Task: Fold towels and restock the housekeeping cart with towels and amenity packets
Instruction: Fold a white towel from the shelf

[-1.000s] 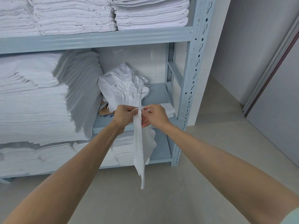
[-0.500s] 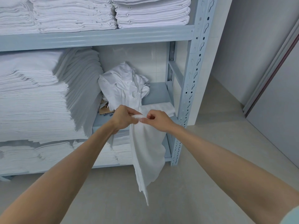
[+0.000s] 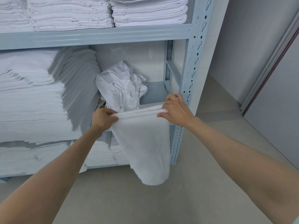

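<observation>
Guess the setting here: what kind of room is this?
Probably a hotel linen storeroom: a metal shelving rack packed with folded white linen stacks, and both hands stretching a white towel out in front of it.

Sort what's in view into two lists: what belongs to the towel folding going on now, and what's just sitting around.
In use:
- white towel, hanging doubled
- left hand, gripping its top edge
- right hand, gripping the other end

Just sitting there:
- crumpled white linen heap on the middle shelf
- folded stacks on the grey rack
- brown paper scrap beside the heap
</observation>
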